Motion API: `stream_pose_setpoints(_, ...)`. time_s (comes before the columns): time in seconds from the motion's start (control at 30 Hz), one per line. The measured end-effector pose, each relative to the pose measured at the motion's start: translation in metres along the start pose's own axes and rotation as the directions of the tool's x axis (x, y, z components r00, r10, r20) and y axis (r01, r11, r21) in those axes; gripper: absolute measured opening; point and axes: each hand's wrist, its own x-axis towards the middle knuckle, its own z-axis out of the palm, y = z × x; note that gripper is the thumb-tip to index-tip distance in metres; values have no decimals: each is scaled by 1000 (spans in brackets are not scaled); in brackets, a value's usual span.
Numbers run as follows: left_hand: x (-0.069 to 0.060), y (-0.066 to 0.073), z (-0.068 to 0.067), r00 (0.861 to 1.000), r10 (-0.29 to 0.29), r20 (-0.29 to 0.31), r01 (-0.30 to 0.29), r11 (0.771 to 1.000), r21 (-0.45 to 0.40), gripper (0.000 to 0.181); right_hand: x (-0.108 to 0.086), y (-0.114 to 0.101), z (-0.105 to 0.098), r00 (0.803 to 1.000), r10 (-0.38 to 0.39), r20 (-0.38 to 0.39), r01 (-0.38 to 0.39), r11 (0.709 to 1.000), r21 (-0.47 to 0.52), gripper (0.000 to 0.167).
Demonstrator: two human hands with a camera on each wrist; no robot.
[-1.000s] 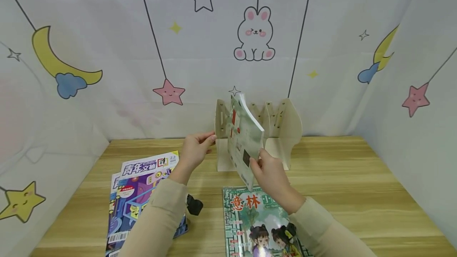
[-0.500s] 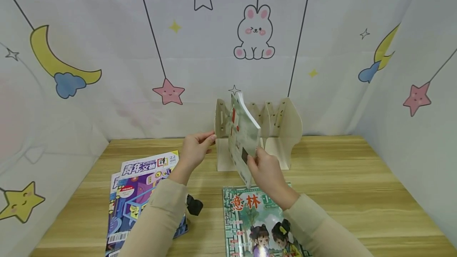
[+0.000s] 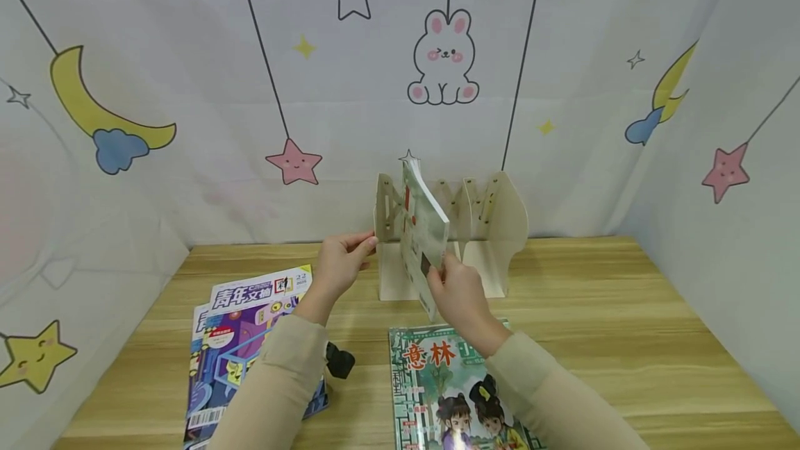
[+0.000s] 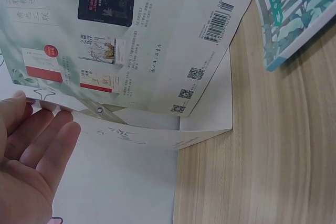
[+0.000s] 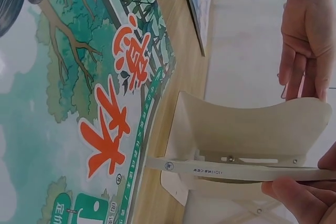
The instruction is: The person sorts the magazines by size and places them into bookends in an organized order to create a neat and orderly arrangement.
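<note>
A pale green magazine (image 3: 425,235) stands upright, its far part within the left section of a cream folding rack (image 3: 509,221). The right hand (image 3: 461,294) pinches its near edge; in the right wrist view the thumb and fingers (image 5: 294,195) lie on either side of the spine (image 5: 236,171). The left hand (image 3: 340,266) pinches the front edge of the rack's left side panel. Seen from the left wrist, that hand (image 4: 31,156) has its fingertips along the panel's edge, beside the magazine's back cover (image 4: 157,40).
A green magazine with two drawn figures (image 3: 456,394) lies flat in front of the rack. Purple magazines (image 3: 250,325) are stacked at the left, with a small black object (image 3: 340,360) beside them. A patterned curtain (image 3: 350,89) hangs behind the wooden table (image 3: 594,311).
The right hand and its magazine have moved slightly left and farther into the rack. The left hand keeps its hold on the side panel.
</note>
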Motion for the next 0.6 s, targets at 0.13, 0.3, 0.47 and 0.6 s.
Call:
stream_pose_setpoints(0.13,-1,0,-1,1000,-3,3,3,1000,-2,30,2,-2,2,1000,7,8,-7,1000,2,23)
stream_pose_setpoints(0.3,0,-1,-1,1000,-3,5,3,1000,-1,30,7,-2,4,1000,6,9,-7,1000,15,23)
stream_pose_setpoints(0.47,0,-1,0,1000,-3,5,3,1000,-3,30,11,-2,5,999,36,23,-37,998,43,22)
stream_pose_setpoints(0.6,0,-2,0,1000,3,2,-3,1000,-2,30,14,-3,6,998,56,23,-57,997,56,23)
